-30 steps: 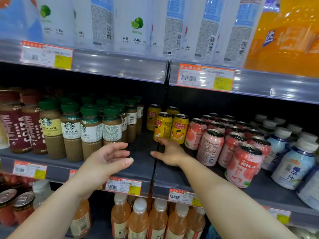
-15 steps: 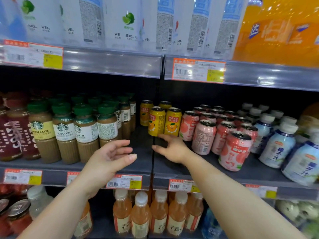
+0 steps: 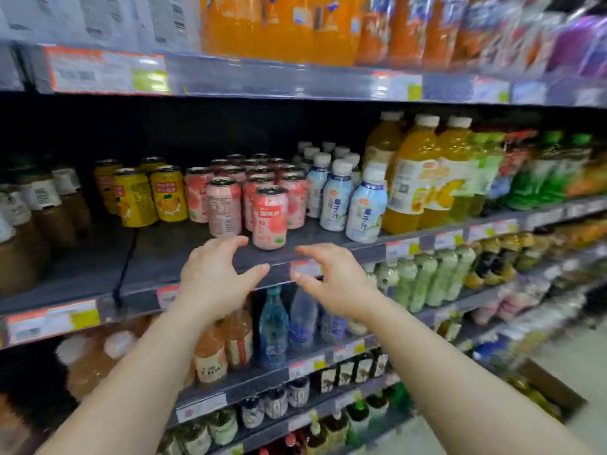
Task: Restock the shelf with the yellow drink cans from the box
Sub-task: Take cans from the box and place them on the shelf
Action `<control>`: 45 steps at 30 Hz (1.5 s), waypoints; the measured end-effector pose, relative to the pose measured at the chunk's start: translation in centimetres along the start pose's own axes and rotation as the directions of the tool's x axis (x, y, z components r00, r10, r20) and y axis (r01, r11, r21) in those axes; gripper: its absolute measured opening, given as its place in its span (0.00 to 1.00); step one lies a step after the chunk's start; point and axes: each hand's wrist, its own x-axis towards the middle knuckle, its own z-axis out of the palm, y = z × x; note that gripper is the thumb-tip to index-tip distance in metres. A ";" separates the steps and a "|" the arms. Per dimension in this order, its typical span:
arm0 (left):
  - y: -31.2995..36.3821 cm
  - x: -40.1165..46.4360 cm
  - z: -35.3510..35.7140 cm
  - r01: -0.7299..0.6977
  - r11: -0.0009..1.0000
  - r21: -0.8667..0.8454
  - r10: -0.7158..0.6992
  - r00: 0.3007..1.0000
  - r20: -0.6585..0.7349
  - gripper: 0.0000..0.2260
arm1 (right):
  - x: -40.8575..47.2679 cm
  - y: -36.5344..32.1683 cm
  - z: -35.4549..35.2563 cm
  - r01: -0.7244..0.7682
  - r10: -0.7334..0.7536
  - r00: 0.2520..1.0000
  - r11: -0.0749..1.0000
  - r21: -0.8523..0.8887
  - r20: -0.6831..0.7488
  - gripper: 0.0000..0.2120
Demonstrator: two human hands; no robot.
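Both hands, left hand and right hand, are hovering loosely curled, grasping nothing, with the upright yellow cans standing up-left, nearer the left.

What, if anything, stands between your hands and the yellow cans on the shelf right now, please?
Nothing visible. The yellow cans stand up and left of both hands, with bare shelf in front of them. The left hand and right hand hang empty below the pink cans.

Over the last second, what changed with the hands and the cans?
The view swung right. The right hand pulled back from the yellow cans to the shelf edge; the left hand now hovers beside it, before the front pink can. Both hold nothing. The cans stand as before.
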 end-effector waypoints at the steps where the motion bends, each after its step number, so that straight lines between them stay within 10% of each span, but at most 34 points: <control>1: 2.0 -0.4 1.7 -0.016 0.997 0.069 0.013 0.999 0.033 0.33 | -1.3 2.1 -1.0 -0.035 0.035 0.999 0.998 -0.059 0.003 0.27; 7: 16.3 -5.1 13.0 -0.027 0.963 0.268 -0.025 0.982 0.189 0.35 | -10.8 14.4 -7.9 -0.205 0.234 0.971 0.917 -0.342 0.044 0.33; 22: 41.9 -6.6 33.9 -0.314 0.944 0.105 0.257 0.894 0.366 0.34 | -24.7 39.4 -22.0 -0.541 0.529 0.838 0.776 -0.325 -0.132 0.30; 45: 63.7 10.8 63.0 -0.380 0.921 -0.086 0.386 0.863 0.327 0.32 | -16.3 79.0 -32.1 -0.507 0.473 0.861 0.827 -0.244 -0.188 0.29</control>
